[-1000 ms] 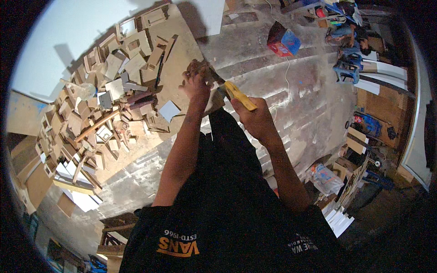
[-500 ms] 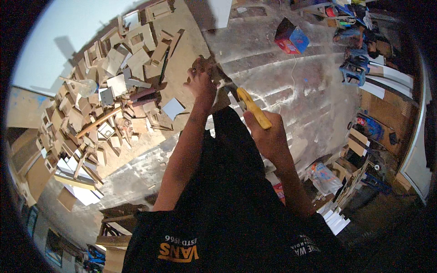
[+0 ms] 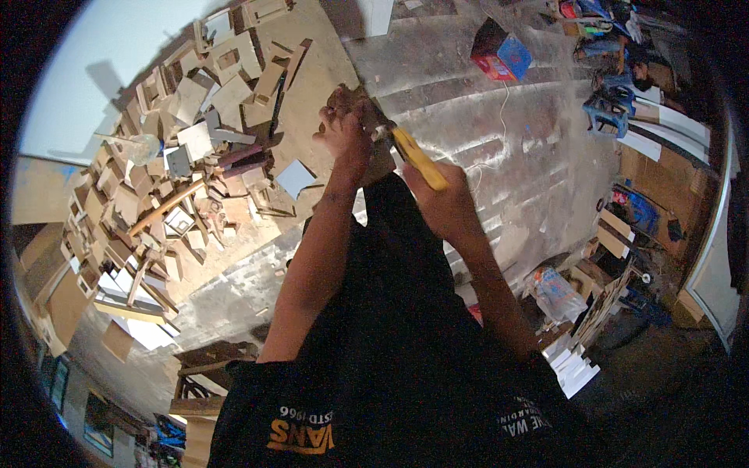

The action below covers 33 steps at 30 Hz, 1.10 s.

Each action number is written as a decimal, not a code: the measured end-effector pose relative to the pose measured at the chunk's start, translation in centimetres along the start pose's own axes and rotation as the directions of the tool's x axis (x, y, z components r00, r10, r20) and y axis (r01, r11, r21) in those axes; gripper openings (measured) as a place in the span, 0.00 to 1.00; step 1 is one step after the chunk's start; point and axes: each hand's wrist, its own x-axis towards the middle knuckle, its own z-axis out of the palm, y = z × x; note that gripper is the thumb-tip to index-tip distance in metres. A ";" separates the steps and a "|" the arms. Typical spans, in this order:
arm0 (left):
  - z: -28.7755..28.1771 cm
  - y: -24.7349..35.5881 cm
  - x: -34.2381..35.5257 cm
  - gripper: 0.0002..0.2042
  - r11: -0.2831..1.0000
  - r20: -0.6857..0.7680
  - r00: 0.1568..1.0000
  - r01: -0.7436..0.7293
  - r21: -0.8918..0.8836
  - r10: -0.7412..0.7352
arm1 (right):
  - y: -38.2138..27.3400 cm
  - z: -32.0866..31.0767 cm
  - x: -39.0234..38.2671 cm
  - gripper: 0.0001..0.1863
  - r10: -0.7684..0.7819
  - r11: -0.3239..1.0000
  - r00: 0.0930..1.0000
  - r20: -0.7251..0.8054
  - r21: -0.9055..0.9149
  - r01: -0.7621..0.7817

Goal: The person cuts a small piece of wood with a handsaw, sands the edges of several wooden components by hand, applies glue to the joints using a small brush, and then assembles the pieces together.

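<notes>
At the right edge of the wooden work board [image 3: 320,54], my left hand [image 3: 345,134] has bent fingers over a brown wooden piece [image 3: 345,96], pressing or gripping it. A yellow-handled hand saw [image 3: 415,156], its blade at that piece, is gripped in my right hand [image 3: 441,203]; how deep the blade sits is too small to tell. A small pale square panel [image 3: 296,179] lies just left of my left forearm. Many wood offcuts [image 3: 187,101] crowd the board farther left, along with a clear container [image 3: 140,148].
A red and blue box [image 3: 501,54] with a cord lies on the stained floor [image 3: 538,164]. A co-worker [image 3: 636,66] is at the upper right near blue stools [image 3: 605,113]. A plastic sack [image 3: 555,292] and stacked white boards [image 3: 569,366] lie at lower right.
My right hand and saw went down and right half a second ago, then have moved back up-left toward the piece. My left hand stays on the piece.
</notes>
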 end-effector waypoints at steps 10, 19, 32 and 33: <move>-0.1 0.4 0.1 0.30 0.996 0.044 0.999 0.002 0.087 -0.006 | 0.2 -0.9 -2.0 0.20 -0.001 1.000 1.000 0.031 -0.028 0.002; -0.9 0.6 -0.2 0.30 1.000 0.044 0.999 -0.001 0.031 0.000 | -0.4 -2.4 -3.2 0.24 0.048 0.999 0.998 0.034 -0.021 -0.047; -0.9 0.9 -0.3 0.33 0.998 0.073 0.997 -0.008 0.056 0.004 | 1.8 1.1 -2.1 0.19 0.044 0.998 0.999 -0.004 -0.055 -0.044; -0.8 0.7 -0.1 0.33 0.998 0.054 0.999 -0.002 0.057 -0.002 | 1.1 1.8 -1.4 0.19 0.035 0.998 0.999 0.008 -0.058 -0.035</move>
